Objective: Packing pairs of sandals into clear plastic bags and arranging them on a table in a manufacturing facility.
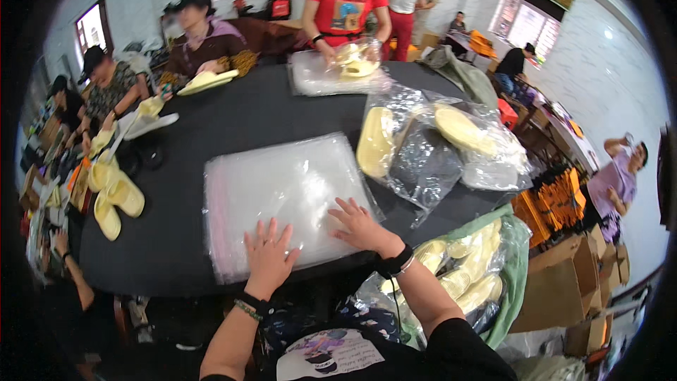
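A stack of clear plastic bags (282,169) with a pink strip along its left side lies flat on the black table in front of me. My left hand (271,257) rests on the near edge of the stack, fingers spread. On the right part of the same stack lies my right hand (361,226), its fingers stretched out and apart. Neither hand holds anything. Just beyond my right hand are pale yellow slippers (377,141) in clear bags, piled on the table.
A green sack (518,268) of bagged yellow slippers stands by my right arm. Loose yellow slippers (116,197) lie at the table's left edge. Across the table (261,113), a person in red (345,7) handles a bagged pair. Cardboard boxes (564,275) stand at right.
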Demonstrator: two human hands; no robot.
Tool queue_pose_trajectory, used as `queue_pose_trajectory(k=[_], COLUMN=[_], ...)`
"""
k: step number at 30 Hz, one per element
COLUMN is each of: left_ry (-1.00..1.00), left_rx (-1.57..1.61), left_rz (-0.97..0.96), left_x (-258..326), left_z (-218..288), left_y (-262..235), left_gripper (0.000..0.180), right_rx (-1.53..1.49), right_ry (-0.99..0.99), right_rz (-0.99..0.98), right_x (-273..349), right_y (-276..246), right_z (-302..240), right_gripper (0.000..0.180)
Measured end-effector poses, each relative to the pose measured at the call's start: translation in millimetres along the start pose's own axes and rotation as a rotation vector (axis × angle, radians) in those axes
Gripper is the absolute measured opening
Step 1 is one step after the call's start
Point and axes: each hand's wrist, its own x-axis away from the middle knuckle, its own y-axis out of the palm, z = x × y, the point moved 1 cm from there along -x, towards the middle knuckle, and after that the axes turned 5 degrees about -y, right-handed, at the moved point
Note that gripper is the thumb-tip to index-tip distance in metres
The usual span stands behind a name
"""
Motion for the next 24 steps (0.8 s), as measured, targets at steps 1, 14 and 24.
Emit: queue_pose_trajectory(k=[1, 14, 24], left_ry=[0.005, 0.02, 0.006], left_rx=[-0.02, -0.049, -0.072], left_rz=[0.022, 0.062, 0.06], left_x=[1, -2, 5], left_z=[3, 4, -1], left_y=[4, 6, 9], left_gripper=[0.056, 0.055, 0.055], right_rx=[-0.238, 0.308, -0.84], right_ry=[-0.112, 0.433, 0.251], right_rz=[0.107, 0.488, 0.943], right_x=[6, 54, 77], right_y=[-18, -74, -216], right_z=[12, 109, 115], right_gripper=[0.066, 0.063, 0.036])
